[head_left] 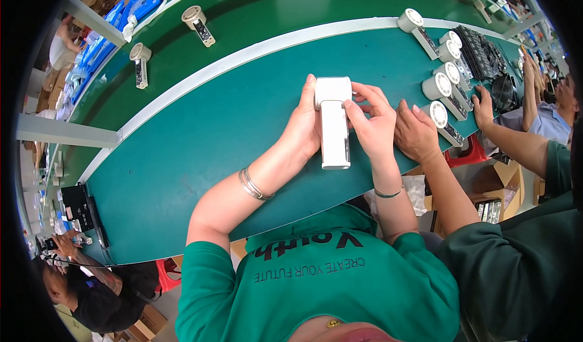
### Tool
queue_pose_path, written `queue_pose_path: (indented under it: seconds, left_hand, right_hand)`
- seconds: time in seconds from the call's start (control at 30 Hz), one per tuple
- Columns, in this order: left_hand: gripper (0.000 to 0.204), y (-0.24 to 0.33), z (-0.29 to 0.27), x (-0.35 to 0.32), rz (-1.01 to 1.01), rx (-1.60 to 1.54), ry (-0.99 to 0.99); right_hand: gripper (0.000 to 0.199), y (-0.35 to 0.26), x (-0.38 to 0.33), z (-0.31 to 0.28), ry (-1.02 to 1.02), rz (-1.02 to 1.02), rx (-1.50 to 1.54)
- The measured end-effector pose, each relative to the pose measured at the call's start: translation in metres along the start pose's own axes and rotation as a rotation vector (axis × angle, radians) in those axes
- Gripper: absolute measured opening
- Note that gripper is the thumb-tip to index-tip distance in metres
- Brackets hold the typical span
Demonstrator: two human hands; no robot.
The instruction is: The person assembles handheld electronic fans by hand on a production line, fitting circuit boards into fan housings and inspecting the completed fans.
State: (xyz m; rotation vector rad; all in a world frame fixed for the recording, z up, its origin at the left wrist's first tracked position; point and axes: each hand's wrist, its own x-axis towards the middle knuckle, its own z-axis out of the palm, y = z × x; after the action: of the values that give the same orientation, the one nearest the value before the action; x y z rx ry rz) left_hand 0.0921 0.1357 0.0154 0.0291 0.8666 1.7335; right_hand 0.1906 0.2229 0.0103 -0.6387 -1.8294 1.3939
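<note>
A white handheld device, with a short cylindrical head and a long flat handle, is held up over the green table. My left hand is closed round its left side, the thumb along the head and the other fingers hidden behind. Bent against the right edge, where head and handle join, are the thumb and fingers of my right hand. A dark strip shows along the handle's right side. Bracelets circle both my wrists.
Similar white units with exposed circuit boards line the table's right side, near a black stack. A co-worker's hand rests beside my right hand. Two more units stand beyond the white rail. A black device sits far left.
</note>
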Motion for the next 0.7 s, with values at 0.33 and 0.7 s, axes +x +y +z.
queue_pose_path:
  seconds: [0.33,0.7]
  left_hand:
    - [0.063,0.000,0.006,-0.003,0.007,-0.010,0.018]
    - [0.069,0.003,0.003,-0.005,-0.061,0.033,-0.046]
  right_hand:
    - [0.029,-0.001,0.002,-0.002,-0.008,0.061,0.045]
    - [0.022,0.004,0.011,-0.010,0.031,0.161,0.212]
